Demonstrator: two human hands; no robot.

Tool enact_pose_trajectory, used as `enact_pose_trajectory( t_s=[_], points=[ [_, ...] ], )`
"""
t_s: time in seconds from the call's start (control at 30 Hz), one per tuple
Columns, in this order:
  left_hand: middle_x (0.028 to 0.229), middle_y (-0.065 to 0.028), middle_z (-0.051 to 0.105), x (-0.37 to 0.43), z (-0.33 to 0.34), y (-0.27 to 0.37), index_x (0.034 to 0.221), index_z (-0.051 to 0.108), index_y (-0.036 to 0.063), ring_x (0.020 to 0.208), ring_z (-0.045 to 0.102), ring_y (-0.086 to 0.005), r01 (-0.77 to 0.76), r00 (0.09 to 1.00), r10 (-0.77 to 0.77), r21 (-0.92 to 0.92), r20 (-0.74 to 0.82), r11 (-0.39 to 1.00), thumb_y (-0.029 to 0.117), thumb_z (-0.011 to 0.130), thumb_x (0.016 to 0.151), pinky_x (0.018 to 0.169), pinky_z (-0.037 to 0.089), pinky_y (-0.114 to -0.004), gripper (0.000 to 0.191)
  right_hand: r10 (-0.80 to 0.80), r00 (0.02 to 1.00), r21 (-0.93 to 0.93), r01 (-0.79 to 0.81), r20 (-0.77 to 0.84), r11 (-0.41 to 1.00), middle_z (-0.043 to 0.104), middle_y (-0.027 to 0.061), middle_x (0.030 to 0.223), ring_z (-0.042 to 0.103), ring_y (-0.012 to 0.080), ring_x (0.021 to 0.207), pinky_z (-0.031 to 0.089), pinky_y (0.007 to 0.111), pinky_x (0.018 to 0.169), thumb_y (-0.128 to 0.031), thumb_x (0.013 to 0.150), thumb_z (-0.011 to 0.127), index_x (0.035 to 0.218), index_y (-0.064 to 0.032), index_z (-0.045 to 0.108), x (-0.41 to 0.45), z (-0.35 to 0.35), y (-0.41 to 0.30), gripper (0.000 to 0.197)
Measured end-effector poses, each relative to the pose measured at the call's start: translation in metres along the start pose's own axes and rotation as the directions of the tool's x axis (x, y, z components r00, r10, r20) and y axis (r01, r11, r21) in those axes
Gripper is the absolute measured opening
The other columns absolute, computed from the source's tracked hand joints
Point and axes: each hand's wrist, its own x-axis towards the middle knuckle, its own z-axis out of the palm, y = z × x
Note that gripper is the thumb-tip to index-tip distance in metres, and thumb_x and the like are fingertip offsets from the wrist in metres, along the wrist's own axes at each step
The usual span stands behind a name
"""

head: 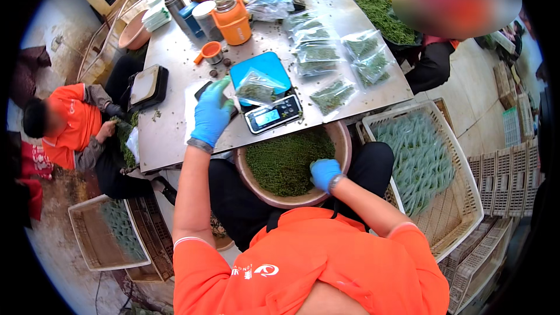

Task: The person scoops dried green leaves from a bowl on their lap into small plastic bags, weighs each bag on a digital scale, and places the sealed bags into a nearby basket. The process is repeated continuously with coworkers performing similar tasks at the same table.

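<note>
A clear plastic bag of green peppercorn-like berries (256, 89) lies on the blue plate of a digital scale (273, 113), whose display is lit. My left hand (213, 111), in a blue glove, hovers left of the scale over a dark flat object (205, 90) on white paper; its fingers are partly spread and no held thing shows. My right hand (326, 175), also gloved in blue, is at the right side of a round tub of the green berries (284, 162) between my knees. Its fingers are curled and partly hidden, so whether they hold berries is unclear.
Filled clear bags (317, 48) lie in rows right of the scale. An orange jug (234, 22), a small orange-handled cup (212, 52) and another scale (148, 85) stand on the table. A white crate (455, 210) of filled bags is at my right. Co-workers sit at left and upper right.
</note>
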Motion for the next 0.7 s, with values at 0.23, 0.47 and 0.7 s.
enact_pose_trajectory(
  t_s=[0.23, 0.47, 0.7],
  points=[
    [0.130, -0.0163, 0.052, 0.007, 0.020, 0.022, 0.133, 0.050, 0.0099, 0.118, 0.051, -0.0352, -0.128, 0.985, 0.117, 0.081, 0.131, 0.988, 0.005, 0.074, 0.067, 0.100, 0.043, -0.040, 0.070, -0.038, 0.957, -0.115, 0.074, 0.289, 0.991, 0.071, 0.0147, 0.097, 0.069, 0.0319, 0.091, 0.054, 0.044, 0.077, -0.016, 0.081, 0.057, 0.095, -0.0084, 0.074, 0.045, 0.071, 0.002, 0.023],
    [0.125, -0.0124, 0.056, 0.023, 0.055, -0.002, 0.118, 0.061, 0.0097, 0.103, 0.061, -0.0330, -0.115, 0.992, 0.119, -0.089, 0.036, 0.989, -0.001, 0.066, 0.072, 0.091, 0.049, -0.038, 0.048, -0.067, 0.985, 0.213, 0.033, 0.158, 0.977, 0.069, 0.0185, 0.091, 0.066, 0.0357, 0.088, 0.052, 0.044, 0.077, -0.023, 0.078, 0.063, 0.090, -0.0055, 0.072, -0.004, -0.008, -0.005, 0.024],
    [0.138, -0.0193, 0.045, 0.017, 0.058, -0.005, 0.133, 0.046, 0.0039, 0.119, 0.051, -0.0374, -0.117, 0.986, 0.122, -0.047, 0.113, 0.992, 0.007, 0.070, 0.069, 0.098, 0.046, -0.038, 0.068, 0.133, 0.878, 0.675, 0.248, -0.459, 0.695, 0.066, 0.0160, 0.078, 0.064, 0.0347, 0.074, 0.051, 0.038, 0.068, -0.021, 0.079, 0.067, 0.089, -0.0053, 0.069, -0.002, -0.120, -0.018, 0.018]
  ],
)
